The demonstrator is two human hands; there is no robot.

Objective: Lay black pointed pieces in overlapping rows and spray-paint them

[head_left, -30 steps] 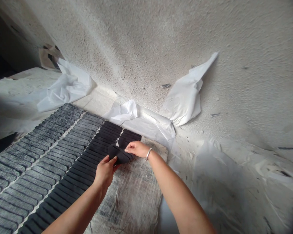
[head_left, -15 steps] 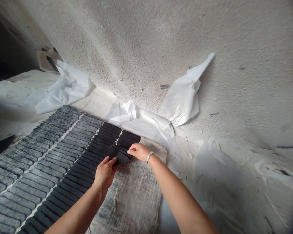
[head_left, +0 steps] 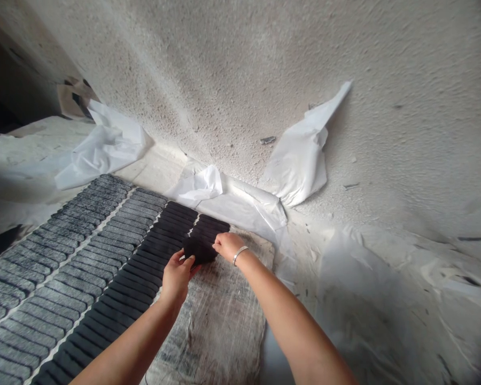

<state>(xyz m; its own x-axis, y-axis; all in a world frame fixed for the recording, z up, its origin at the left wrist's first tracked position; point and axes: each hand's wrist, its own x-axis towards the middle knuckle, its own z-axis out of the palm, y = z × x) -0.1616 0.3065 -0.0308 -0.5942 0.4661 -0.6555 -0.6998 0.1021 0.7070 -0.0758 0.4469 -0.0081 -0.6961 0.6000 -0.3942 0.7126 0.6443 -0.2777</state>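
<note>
My left hand (head_left: 175,279) is closed on flat black pieces with rounded ends (head_left: 199,251), the thumb on top; how many lie in it is hard to tell. At their right edge, the thumb and fingertips of my right hand (head_left: 228,247) pinch a black piece, mostly hidden among the others. A bracelet (head_left: 239,255) circles my right wrist. Just beyond my hands a short row of black pieces (head_left: 210,227) overlaps like shingles. Left of it runs a long row of similar black pieces (head_left: 124,291).
Two rows of speckled grey pieces (head_left: 70,299) lie farther left. A worn, stained board or cloth (head_left: 220,326) is under my hands. White sheeting (head_left: 296,166) is crumpled against the rough wall (head_left: 240,69), with more sheeting (head_left: 104,144) at the back left.
The black pieces in my left hand have shifted slightly right and up, now closer to the short row. My right hand has moved a little up, still pinching at their edge.
</note>
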